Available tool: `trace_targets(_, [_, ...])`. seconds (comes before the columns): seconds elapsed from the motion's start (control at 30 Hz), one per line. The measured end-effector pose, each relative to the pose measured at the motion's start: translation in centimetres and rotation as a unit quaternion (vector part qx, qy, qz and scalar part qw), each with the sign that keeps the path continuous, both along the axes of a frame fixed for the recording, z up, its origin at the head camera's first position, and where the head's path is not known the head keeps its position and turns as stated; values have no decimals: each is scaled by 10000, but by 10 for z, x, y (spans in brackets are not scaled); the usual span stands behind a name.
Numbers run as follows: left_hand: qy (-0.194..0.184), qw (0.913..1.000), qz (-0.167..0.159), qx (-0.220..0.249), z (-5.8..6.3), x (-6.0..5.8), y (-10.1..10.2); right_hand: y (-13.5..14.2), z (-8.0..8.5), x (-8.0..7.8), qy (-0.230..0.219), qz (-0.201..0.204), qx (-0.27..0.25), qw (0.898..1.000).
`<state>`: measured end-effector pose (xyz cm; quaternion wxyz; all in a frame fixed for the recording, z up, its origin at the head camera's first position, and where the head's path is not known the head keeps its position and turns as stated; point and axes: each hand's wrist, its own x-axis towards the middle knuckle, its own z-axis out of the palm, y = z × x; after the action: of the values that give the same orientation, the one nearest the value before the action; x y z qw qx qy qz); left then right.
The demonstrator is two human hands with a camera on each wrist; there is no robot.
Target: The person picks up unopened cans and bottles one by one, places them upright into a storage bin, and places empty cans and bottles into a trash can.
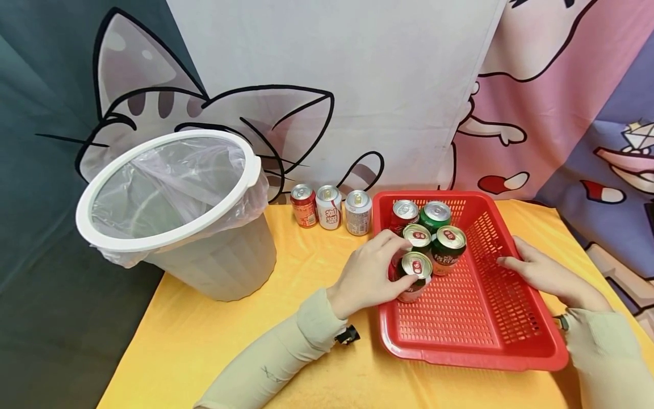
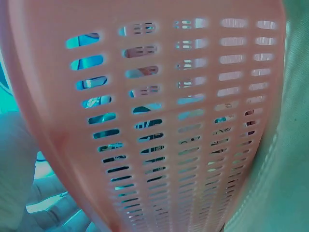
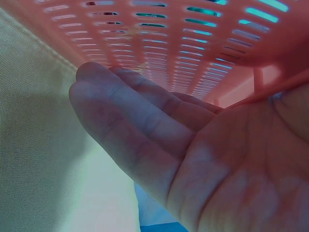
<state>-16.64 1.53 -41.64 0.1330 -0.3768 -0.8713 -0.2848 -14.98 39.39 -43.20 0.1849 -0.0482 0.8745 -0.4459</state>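
Observation:
Inside the red slotted plastic basket point(image 1: 439, 318), my left hand point(image 1: 370, 272) holds the nearest drink can point(image 1: 416, 266), its thumb on the near side and fingers on the far side. The can stands by the basket's left wall, and the hand covers part of it. Beside it are two more dark green cans point(image 1: 449, 237), with a red can point(image 1: 405, 210) and a bright green can point(image 1: 435, 213) behind. My right hand point(image 1: 549, 275) grips the basket's right rim, thumb over the inside. In the right wrist view, its fingers point(image 3: 145, 116) lie along the outer wall.
A grey bin point(image 1: 225, 255) with a white rim and clear plastic liner stands at the left. Three cans line the back of the yellow-covered table point(image 1: 301, 272): one red point(image 1: 304, 205), one white point(image 1: 328, 207), one silver point(image 1: 358, 213). Printed curtains point(image 1: 388, 85) hang behind.

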Motion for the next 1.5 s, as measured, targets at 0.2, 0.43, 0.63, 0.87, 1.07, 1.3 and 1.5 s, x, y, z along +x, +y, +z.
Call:
trace_targets(0.2, [-53, 9993, 49, 372, 3, -5, -9, 0, -1, -1, -22, 17, -71, 10000])
trace_targets(0.43, [-158, 9960, 325, 819, 6, -13, -21, 0, -1, -1, 121, 77, -128, 9998])
trace_targets(0.63, [-163, 9931, 590, 1002, 7, -23, -35, 1, -2, -1, 113, 89, -113, 9998])
trace_targets(0.87, [-100, 9854, 1042, 1341, 9, -42, -55, 2, -2, -1, 132, 92, -87, 9998])
trace_targets(1.07, [-10, 9759, 1388, 1681, 9, -58, -73, 3, -1, -1, 65, 77, -82, 9999])
trace_targets(1.3, [-129, 9641, 1964, 1784, 4, -73, -87, 3, -1, 0, 128, 91, -21, 9999])
trace_targets(1.5, [-113, 9564, 2226, 1889, -2, -82, -94, 2, 0, 0, 65, 69, -31, 10000])
